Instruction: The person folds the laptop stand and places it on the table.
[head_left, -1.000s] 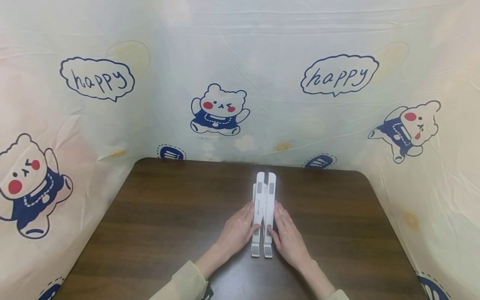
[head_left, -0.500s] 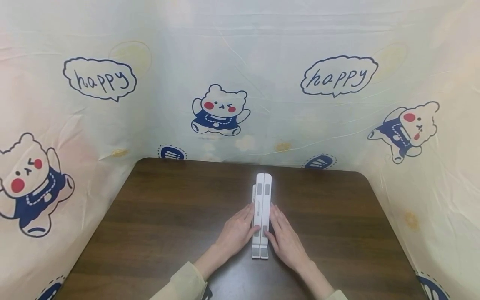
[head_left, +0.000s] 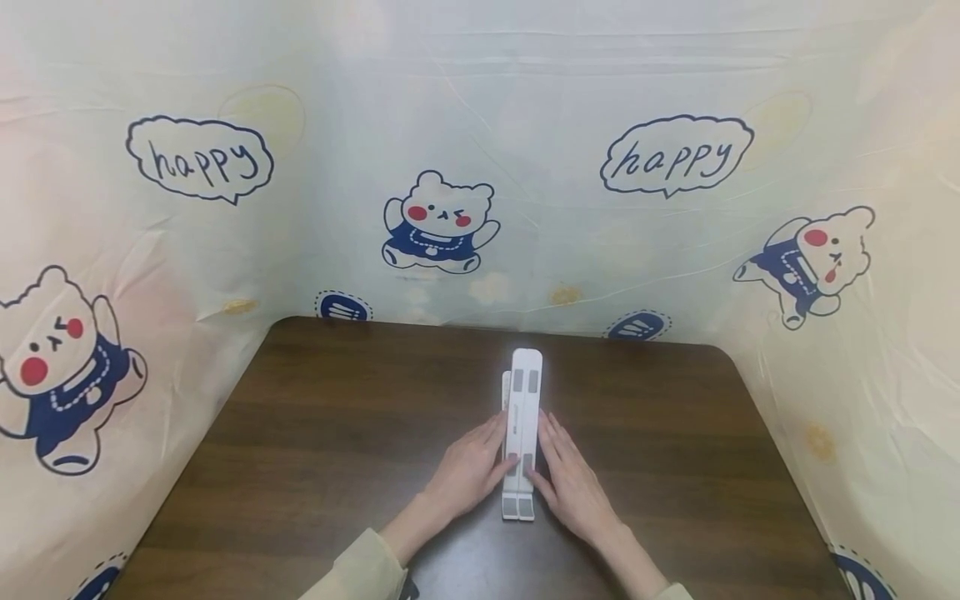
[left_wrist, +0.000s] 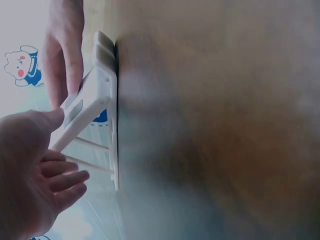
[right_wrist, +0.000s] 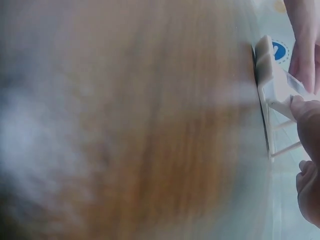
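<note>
White stand (head_left: 517,421) has drawn together, its two bars (head_left: 531,408) now touching; it sits on the table (head_left: 337,433) between your left hand (head_left: 467,468) and right hand (head_left: 579,492), extended fingers (head_left: 557,442) pressing its sides; probably light, stiff, smooth; hold the long bars, not the thin struts (left_wrist: 92,143).

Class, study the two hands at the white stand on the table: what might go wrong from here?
Pinching: the left hand and right hand have their thumbs near the seam of the white stand, where skin might get nipped.
Tipping: the stand looks long and narrow on the table, so an uneven sideways push might topple it.
Folding: thin struts run under its sloping top, so a hard downward press might collapse it.
</note>
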